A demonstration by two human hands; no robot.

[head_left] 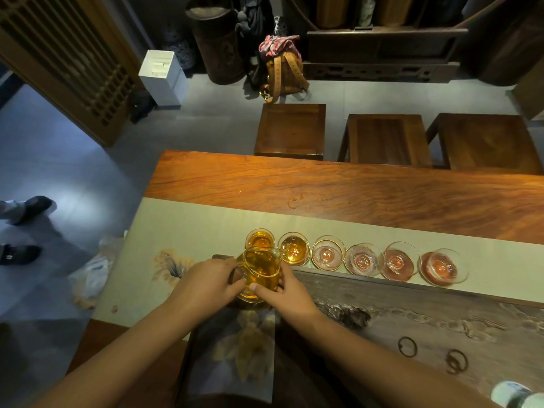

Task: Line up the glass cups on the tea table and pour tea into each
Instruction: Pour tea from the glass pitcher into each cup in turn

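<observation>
The pitcher (262, 272) of amber tea is low in the centre of the frame, held over the near edge of the pale runner (188, 228). It is tilted, with its spout touching or just above the rim of the second cup (293, 248). The left hand (206, 282) grips it by the handle side, fingers curled round. The right hand (287, 290) steadies the glass wall from the other side with thumb and fingers pressed on it.

Six cups stand in one row on the runner, going from the centre to the right of the frame. The first cup (260, 239) already holds tea. The second holds tea too and seems to be the one being filled now. The third cup (328, 253) and the three after it look empty, only pink at the bottom.

So the lining up is done, I think, and the pouring is near its start. Next the pitcher must go right to the third cup, and be lifted level first so nothing drips between the rims. The cups almost touch each other, so the spout needs care.

Beyond, some small wet drops (295, 201) lie on the table (382, 189), and three stools (291, 129) stand behind it.
</observation>
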